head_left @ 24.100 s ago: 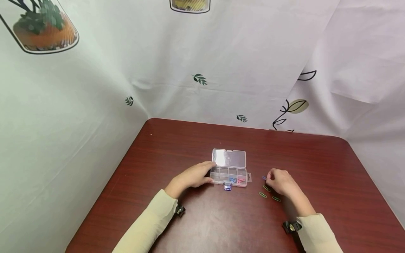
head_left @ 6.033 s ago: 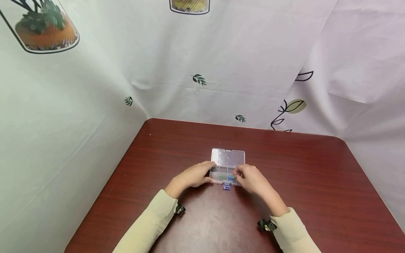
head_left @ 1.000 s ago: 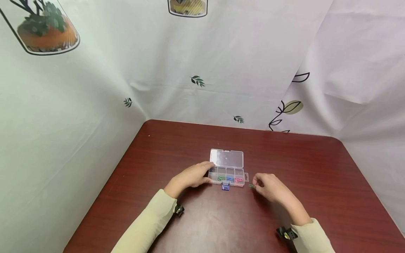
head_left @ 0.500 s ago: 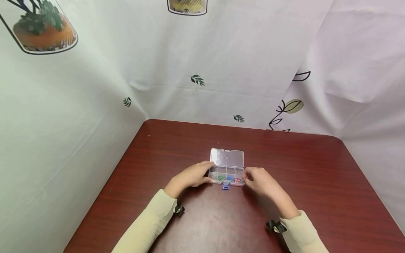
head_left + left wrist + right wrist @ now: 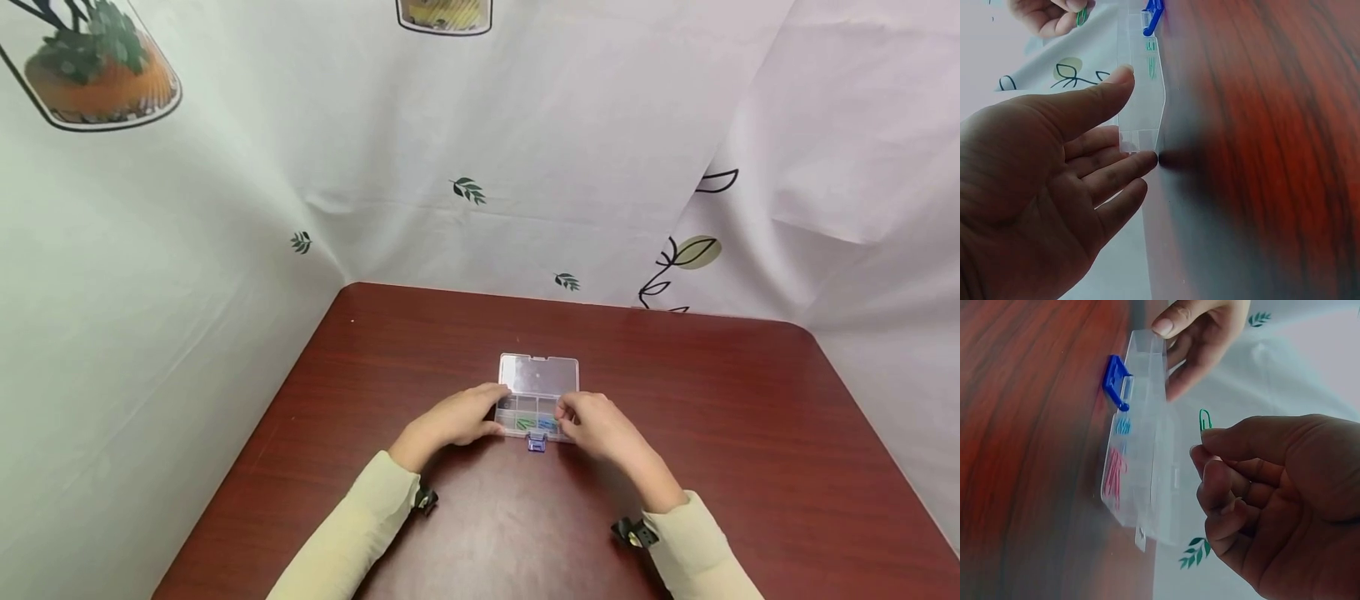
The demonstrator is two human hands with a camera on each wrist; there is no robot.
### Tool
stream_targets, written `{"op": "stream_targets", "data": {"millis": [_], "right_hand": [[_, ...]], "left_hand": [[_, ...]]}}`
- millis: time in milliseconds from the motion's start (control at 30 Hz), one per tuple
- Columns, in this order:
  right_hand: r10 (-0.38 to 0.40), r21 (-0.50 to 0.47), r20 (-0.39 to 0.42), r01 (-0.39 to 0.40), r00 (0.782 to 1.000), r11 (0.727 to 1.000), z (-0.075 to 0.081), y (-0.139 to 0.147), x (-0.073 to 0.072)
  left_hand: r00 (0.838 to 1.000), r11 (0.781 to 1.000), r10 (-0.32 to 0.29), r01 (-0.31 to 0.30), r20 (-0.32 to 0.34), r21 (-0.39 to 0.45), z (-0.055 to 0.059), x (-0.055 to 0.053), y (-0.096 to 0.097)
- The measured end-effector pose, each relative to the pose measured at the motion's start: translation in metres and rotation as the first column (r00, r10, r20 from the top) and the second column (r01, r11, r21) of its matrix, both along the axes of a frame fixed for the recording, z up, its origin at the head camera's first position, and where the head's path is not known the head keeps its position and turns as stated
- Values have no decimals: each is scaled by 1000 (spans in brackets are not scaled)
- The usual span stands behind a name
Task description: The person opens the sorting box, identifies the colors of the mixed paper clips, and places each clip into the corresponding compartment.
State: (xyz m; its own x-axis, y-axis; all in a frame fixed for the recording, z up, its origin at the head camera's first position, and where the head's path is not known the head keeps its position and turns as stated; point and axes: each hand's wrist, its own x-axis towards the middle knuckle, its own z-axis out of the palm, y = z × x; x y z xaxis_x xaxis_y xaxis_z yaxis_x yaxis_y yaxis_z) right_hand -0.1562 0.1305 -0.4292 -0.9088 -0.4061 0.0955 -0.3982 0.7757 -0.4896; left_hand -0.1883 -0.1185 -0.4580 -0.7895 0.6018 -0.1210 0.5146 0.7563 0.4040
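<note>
A clear plastic compartment box (image 5: 527, 406) lies on the table with its lid (image 5: 538, 375) folded back and its blue latch (image 5: 536, 443) hanging at the front. My left hand (image 5: 457, 414) holds the box's left end between thumb and fingers. Above the box's right part, my right hand (image 5: 600, 421) pinches a green paper clip (image 5: 1205, 419) between thumb and forefinger, upright and clear of the box. Green paper clips (image 5: 525, 424), blue paper clips (image 5: 547, 425) and pink paper clips (image 5: 1112, 478) lie in separate front compartments. In the head view my right hand hides the pink ones.
The dark red wooden table (image 5: 420, 333) extends around the box on all sides. A white patterned cloth (image 5: 600, 150) hangs behind and to the left of it. The box's hanging tab (image 5: 1140, 539) sticks out at its right end.
My right hand has carried the green paper clip from the table leftward over the box. Since the oldest frame, green paper clips have come off the table into the box. My left hand stays put.
</note>
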Motion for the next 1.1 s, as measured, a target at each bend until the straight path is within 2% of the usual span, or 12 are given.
{"op": "stream_targets", "data": {"millis": [167,633,967,1100], "right_hand": [[11,9,-7,-11,1000,1000,0,-8,0],[41,-6,18,-41,999,999,-4,-34,-8],[31,-34,47,-29,998,999,2,-30,-9],[3,-35,56,-1,998,999,3,-24,-9]], "left_hand": [[1000,1000,0,0,4,17,1,4,1],[1000,999,-14,14,-3,31,1,4,-6],[1000,997,-13,12,14,74,-2,1,-7],[999,996,-23,20,27,90,-1,1,-9]]}}
